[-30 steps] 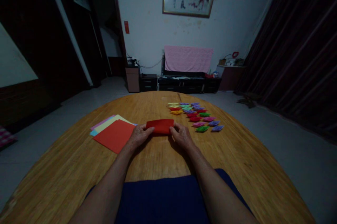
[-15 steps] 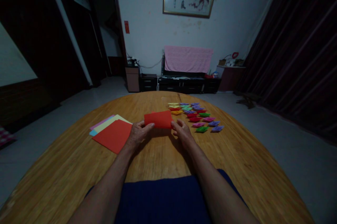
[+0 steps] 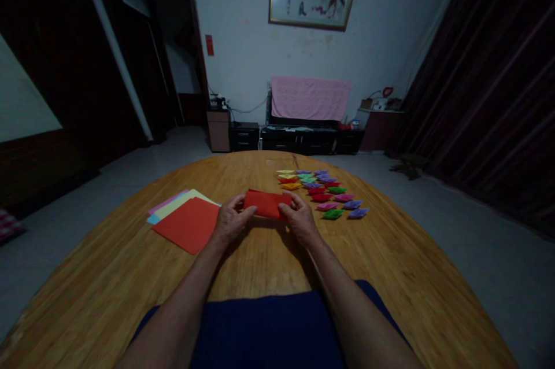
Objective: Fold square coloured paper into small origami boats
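A folded sheet of red paper is held level just above the table, its two layers a little apart at the upper left edge. My left hand pinches its left end, thumb on the near face and fingers behind. At the other end my right hand grips it the same way. The fingers behind the paper are partly hidden. Just left of my left hand lies a stack of coloured paper sheets, red on top, with yellow, blue and pink edges showing beneath.
Several small folded paper boats in many colours stand in rows on the right side of the round wooden table. Beyond the table are a low black cabinet and a screen draped with a pink cloth.
The red paper has shifted slightly right and down toward me. My right hand has closed over its right end, thumb now on the front.
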`<state>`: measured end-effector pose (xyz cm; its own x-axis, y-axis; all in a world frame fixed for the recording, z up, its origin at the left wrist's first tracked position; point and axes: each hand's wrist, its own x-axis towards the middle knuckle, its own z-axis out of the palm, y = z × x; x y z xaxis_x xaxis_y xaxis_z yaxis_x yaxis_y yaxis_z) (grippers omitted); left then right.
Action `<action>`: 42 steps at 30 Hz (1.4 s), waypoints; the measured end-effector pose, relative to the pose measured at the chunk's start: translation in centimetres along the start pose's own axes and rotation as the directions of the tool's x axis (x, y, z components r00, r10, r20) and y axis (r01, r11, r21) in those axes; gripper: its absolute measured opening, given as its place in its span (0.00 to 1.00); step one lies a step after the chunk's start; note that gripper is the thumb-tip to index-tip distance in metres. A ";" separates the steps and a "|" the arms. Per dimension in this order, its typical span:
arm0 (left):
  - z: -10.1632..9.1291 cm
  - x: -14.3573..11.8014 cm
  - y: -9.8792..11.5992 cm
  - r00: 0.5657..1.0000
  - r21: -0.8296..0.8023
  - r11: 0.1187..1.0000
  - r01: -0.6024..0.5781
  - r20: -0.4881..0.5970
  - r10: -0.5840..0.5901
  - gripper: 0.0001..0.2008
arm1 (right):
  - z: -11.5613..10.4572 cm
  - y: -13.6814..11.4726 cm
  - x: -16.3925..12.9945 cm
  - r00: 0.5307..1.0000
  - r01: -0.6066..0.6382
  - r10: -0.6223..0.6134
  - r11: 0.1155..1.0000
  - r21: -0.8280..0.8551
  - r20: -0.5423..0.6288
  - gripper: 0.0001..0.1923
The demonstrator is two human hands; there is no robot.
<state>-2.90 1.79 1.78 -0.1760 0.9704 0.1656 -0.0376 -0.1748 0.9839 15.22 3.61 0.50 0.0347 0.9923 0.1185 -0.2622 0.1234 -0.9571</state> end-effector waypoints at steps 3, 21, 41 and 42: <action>-0.2 0.5 0.5 0.996 -0.004 1.000 0.004 -0.094 -0.004 0.34 | 0.0 -0.1 0.0 1.000 0.011 -0.011 1.000 -0.010 0.005 0.30; -0.2 -0.3 1.0 0.996 -0.029 0.996 0.080 -0.045 -0.082 0.14 | -0.4 0.3 -0.1 0.995 0.071 -0.084 0.965 -0.252 -0.043 0.19; -0.3 0.1 -0.4 0.993 -0.121 0.986 0.117 -0.012 -0.119 0.14 | -0.4 -0.3 -0.2 0.987 0.132 -0.150 0.954 -0.268 -0.051 0.21; -0.4 0.1 -0.5 0.993 -0.122 0.986 0.118 -0.006 -0.119 0.14 | -0.4 -0.3 -0.2 0.987 0.132 -0.151 0.955 -0.267 -0.051 0.21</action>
<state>-3.27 1.92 1.24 -0.1764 0.9832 0.0468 -0.1779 -0.0786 0.9809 15.67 3.35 0.62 0.1225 0.9610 0.2480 0.0121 0.2484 -0.9686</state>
